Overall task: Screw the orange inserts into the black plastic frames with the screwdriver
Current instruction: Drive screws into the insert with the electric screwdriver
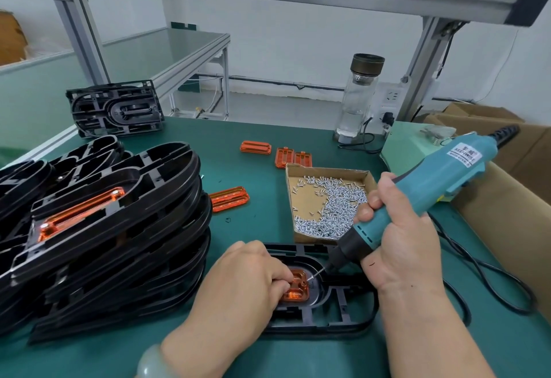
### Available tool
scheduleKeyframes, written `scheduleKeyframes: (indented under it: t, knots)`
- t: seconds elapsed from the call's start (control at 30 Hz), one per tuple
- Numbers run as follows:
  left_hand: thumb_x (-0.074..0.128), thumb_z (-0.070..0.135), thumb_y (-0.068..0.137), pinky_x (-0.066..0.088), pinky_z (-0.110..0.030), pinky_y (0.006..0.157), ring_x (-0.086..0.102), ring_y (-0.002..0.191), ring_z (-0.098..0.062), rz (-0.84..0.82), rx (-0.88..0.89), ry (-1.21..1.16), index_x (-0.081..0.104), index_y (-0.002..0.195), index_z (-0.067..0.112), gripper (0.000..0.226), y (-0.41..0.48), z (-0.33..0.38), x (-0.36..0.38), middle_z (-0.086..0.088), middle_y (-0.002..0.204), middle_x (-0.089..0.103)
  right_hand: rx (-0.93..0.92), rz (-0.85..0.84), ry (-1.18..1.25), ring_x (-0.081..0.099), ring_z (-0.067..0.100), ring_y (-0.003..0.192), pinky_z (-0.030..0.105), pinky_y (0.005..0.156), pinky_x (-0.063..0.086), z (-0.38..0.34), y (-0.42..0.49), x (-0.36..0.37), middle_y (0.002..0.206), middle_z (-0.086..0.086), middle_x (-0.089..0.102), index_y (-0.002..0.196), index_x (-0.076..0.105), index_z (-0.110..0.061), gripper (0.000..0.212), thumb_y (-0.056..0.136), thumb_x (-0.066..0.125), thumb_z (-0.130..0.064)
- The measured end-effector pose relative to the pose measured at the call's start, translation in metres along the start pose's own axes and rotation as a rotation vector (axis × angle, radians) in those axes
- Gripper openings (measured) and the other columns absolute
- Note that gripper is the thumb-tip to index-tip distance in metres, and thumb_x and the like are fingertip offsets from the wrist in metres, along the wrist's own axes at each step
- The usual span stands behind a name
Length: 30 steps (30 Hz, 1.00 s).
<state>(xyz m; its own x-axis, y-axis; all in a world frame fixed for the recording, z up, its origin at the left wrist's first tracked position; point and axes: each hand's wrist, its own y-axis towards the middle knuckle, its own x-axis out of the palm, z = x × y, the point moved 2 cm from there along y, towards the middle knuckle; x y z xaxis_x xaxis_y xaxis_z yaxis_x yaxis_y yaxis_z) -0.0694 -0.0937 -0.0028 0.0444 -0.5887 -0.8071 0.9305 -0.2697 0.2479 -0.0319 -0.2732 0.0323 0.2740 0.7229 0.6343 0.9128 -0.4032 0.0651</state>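
Fingers (280, 273) of our left hand (247, 282) curl down onto the orange insert (298, 289), pinching it in place inside the rounded end of the black frame (343, 306), which lies flat on the green desk (238, 175) right before us. A pale bracelet (152, 359) sits on that wrist. Our right hand (396, 243) wraps tight round the teal screwdriver (432, 180), which slants down from two o'clock so that its bit meets a small screw (311, 277) at the insert's upper right corner. Its black cable (489, 282) loops over the desk at three o'clock. At nine o'clock from the frame we see a tall leaning stack of frames (134, 243); the top one carries a fitted insert (80, 213). At twelve o'clock stands a shallow cardboard tray (328, 168) heaped with silver screws (334, 207). A loose insert (229, 198) lies at eleven o'clock, between stack and tray. Further off at twelve, three more inserts (293, 157) lie on the desk. Beyond them a bundle of frames (116, 107) stands on edge at ten o'clock, and a clear bottle (359, 97) stands at one o'clock by the desk's far edge
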Motion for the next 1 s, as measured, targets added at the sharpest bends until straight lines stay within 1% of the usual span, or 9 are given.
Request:
scheduleKeyframes:
  t: [0.33, 0.5, 0.6, 0.67, 0.77, 0.9, 1.0]
  knots:
    - [0.057, 0.038, 0.089, 0.038, -0.020, 0.081, 0.042, 0.093, -0.004, -0.018, -0.017, 0.008, 0.067, 0.101, 0.044, 0.017, 0.000, 0.002, -0.002, 0.016, 0.088, 0.051, -0.064, -0.063, -0.093, 0.046, 0.010, 0.047, 0.019, 0.048, 0.042, 0.000, -0.007, 0.007, 0.061, -0.004, 0.050, 0.093, 0.058, -0.017, 0.010, 0.094, 0.058, -0.007]
    - [0.056, 0.038, 0.090, 0.038, -0.019, 0.082, 0.042, 0.094, -0.004, -0.023, -0.022, 0.012, 0.067, 0.101, 0.044, 0.017, 0.000, 0.003, -0.002, 0.017, 0.089, 0.051, -0.111, -0.099, -0.131, 0.047, 0.010, 0.048, 0.021, 0.049, 0.042, -0.002, -0.010, 0.009, 0.063, -0.005, 0.051, 0.095, 0.058, -0.016, 0.010, 0.093, 0.058, -0.006]
    - [0.055, 0.038, 0.090, 0.037, -0.019, 0.081, 0.041, 0.093, -0.004, -0.029, -0.021, 0.020, 0.067, 0.102, 0.043, 0.018, 0.001, 0.003, -0.002, 0.017, 0.088, 0.050, -0.127, -0.141, -0.144, 0.047, 0.010, 0.047, 0.021, 0.050, 0.041, -0.003, -0.012, 0.010, 0.060, -0.006, 0.052, 0.096, 0.057, -0.016, 0.010, 0.092, 0.060, -0.007]
    - [0.055, 0.038, 0.090, 0.037, -0.019, 0.081, 0.041, 0.093, -0.004, -0.031, -0.022, 0.029, 0.067, 0.103, 0.043, 0.018, 0.001, 0.004, -0.002, 0.017, 0.089, 0.050, -0.141, -0.178, -0.157, 0.047, 0.011, 0.047, 0.021, 0.050, 0.042, -0.003, -0.014, 0.013, 0.057, -0.006, 0.051, 0.097, 0.057, -0.016, 0.013, 0.089, 0.066, -0.012]
    - [0.054, 0.039, 0.091, 0.038, -0.019, 0.080, 0.041, 0.093, -0.004, -0.033, -0.019, 0.040, 0.066, 0.105, 0.043, 0.019, 0.001, 0.004, -0.003, 0.017, 0.089, 0.050, -0.185, -0.218, -0.192, 0.048, 0.011, 0.047, 0.020, 0.051, 0.042, -0.004, -0.018, 0.015, 0.054, -0.007, 0.051, 0.096, 0.058, -0.019, 0.015, 0.082, 0.063, -0.017]
    - [0.052, 0.040, 0.092, 0.039, -0.021, 0.082, 0.039, 0.095, -0.003, -0.041, -0.029, 0.054, 0.065, 0.108, 0.043, 0.021, 0.002, 0.006, -0.004, 0.017, 0.091, 0.049, -0.227, -0.270, -0.225, 0.048, 0.012, 0.047, 0.021, 0.050, 0.043, -0.003, -0.021, 0.019, 0.055, -0.007, 0.051, 0.096, 0.059, -0.021, 0.016, 0.081, 0.063, -0.016]
    - [0.050, 0.039, 0.093, 0.040, -0.023, 0.083, 0.039, 0.096, -0.005, -0.057, -0.031, 0.081, 0.063, 0.111, 0.042, 0.023, 0.002, 0.007, -0.004, 0.017, 0.092, 0.048, -0.258, -0.351, -0.233, 0.048, 0.011, 0.047, 0.022, 0.051, 0.044, -0.002, -0.024, 0.024, 0.053, -0.007, 0.051, 0.092, 0.064, -0.029, 0.018, 0.082, 0.064, -0.015]
